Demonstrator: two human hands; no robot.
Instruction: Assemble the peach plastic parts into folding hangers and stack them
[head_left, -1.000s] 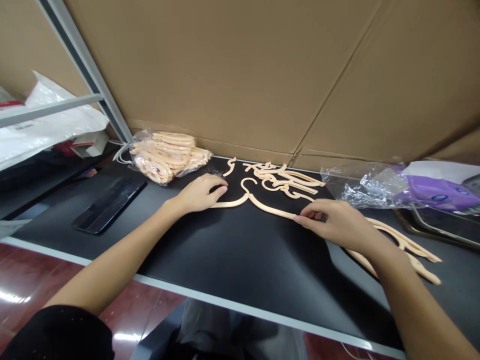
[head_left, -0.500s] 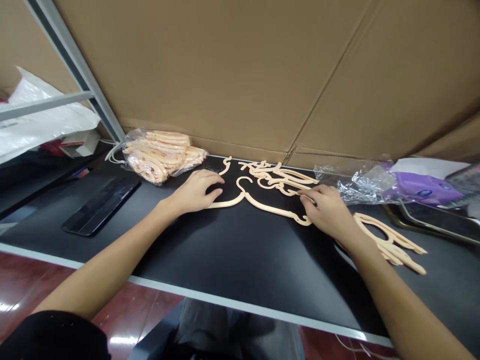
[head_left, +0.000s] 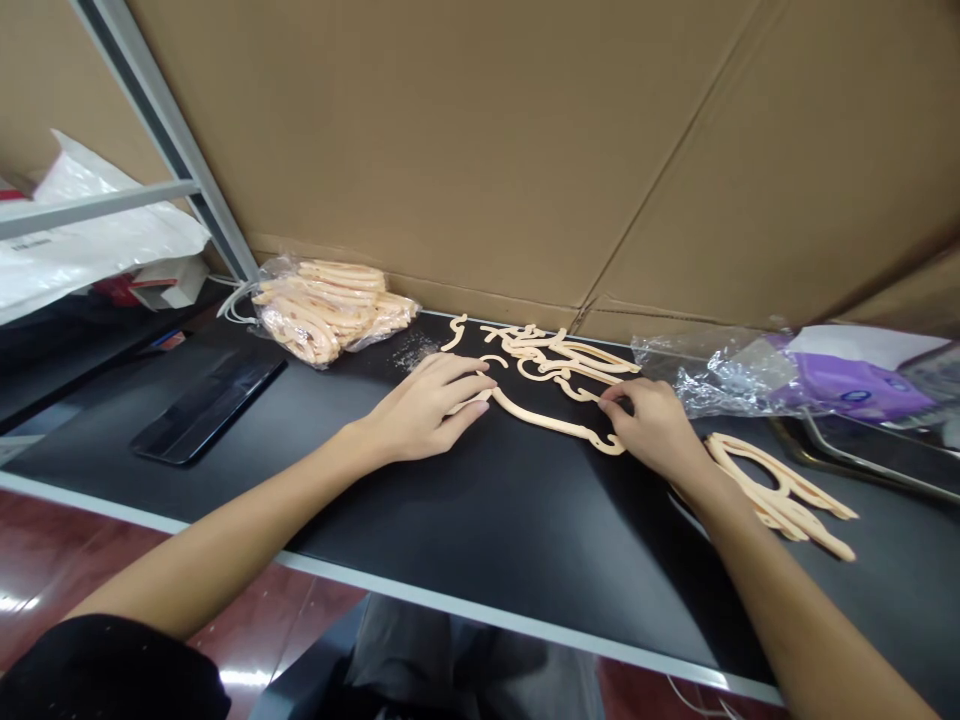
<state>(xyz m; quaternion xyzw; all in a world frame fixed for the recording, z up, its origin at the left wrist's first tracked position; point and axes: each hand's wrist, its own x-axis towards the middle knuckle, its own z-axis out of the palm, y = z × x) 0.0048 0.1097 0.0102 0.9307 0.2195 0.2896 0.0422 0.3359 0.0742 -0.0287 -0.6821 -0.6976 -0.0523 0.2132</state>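
Note:
A thin beige wooden hanger (head_left: 555, 424) lies flat on the black table (head_left: 480, 520). My left hand (head_left: 431, 405) rests on its left arm near the hook, fingers stretched out and flat. My right hand (head_left: 654, 428) is at the hanger's right end, with thumb and fingers pinched on a small beige piece. A loose heap of beige hanger parts (head_left: 559, 358) lies just behind both hands.
A plastic bag of beige hangers (head_left: 326, 310) sits at the back left. More hangers (head_left: 780, 495) are stacked at the right. A black phone (head_left: 210, 405) lies at the left. Clear plastic wrap and a purple pack (head_left: 825, 380) are at the right. Cardboard walls stand behind.
My left hand slid right along the hanger toward its hook and flattened. My right hand moved from the hanger's right arm up to the heap and closed on a small piece.

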